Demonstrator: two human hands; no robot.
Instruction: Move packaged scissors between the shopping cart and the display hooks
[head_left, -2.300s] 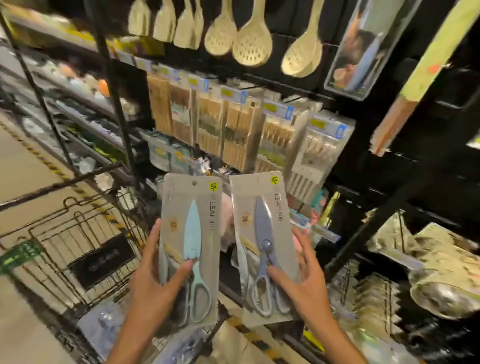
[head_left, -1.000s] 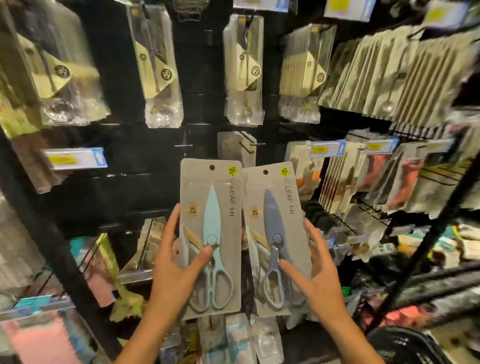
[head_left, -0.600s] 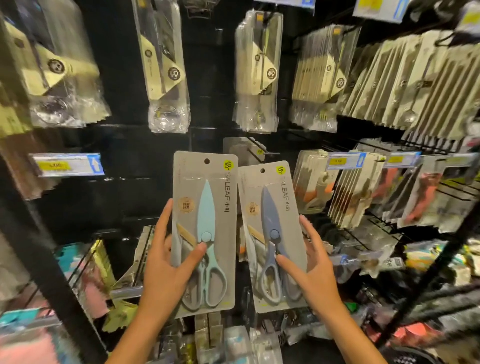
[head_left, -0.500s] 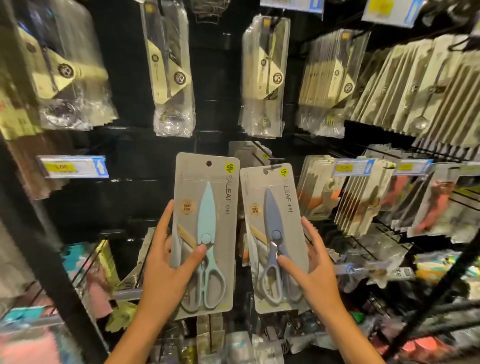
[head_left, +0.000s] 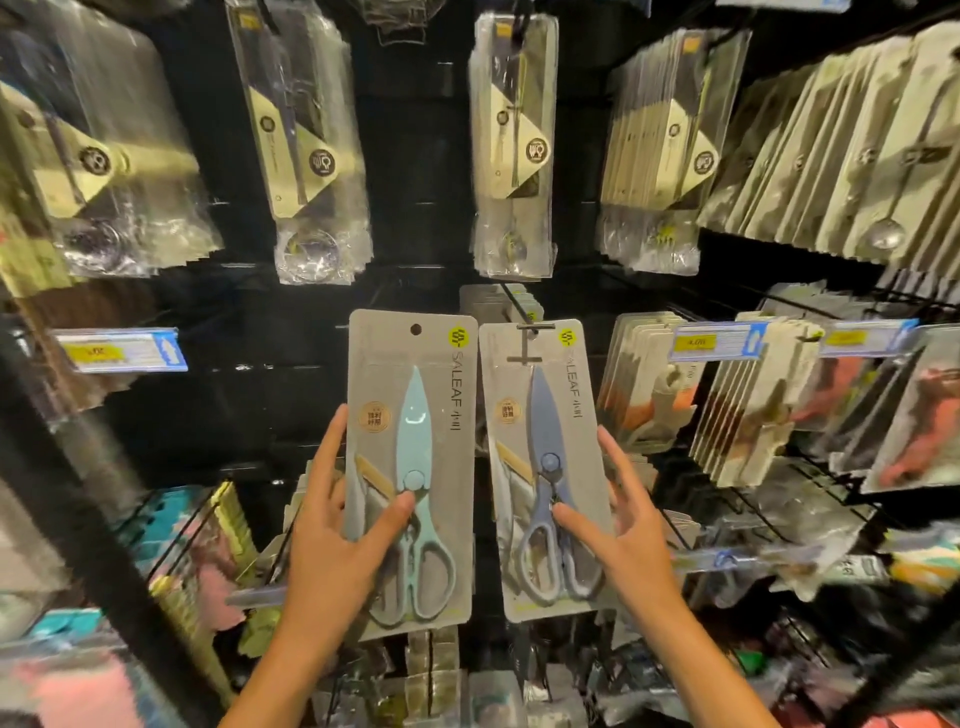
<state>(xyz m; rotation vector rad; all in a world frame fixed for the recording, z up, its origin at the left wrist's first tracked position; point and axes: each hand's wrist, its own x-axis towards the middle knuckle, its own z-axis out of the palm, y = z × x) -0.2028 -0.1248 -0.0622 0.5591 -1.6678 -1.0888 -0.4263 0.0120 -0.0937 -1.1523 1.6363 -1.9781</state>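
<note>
- Dark shop racking (head_left: 415, 218) filled the view, hung with clear-bagged utensils up top and price tags (head_left: 122, 351) at nine o'clock and three o'clock.
- Left hand (head_left: 332, 551) was clamped on the grey card pack of pale teal scissors (head_left: 413, 467), thumb across the front, fingers behind the left edge.
- Right hand (head_left: 631, 551) gripped the grey card pack of slate-blue scissors (head_left: 543, 467) the same way, thumb on the handles.
- Both packs stood upright, side by side, nearly touching, dead centre before the rack.
- Hanging step, by my read: the thin black display hook (head_left: 522, 312) at twelve o'clock sat right at the blue pack's hang slot. Whether it was threaded, I couldn't tell.
- Next move would call for pushing that pack back along the hook, then lining the teal pack's round hole up to follow.
</note>
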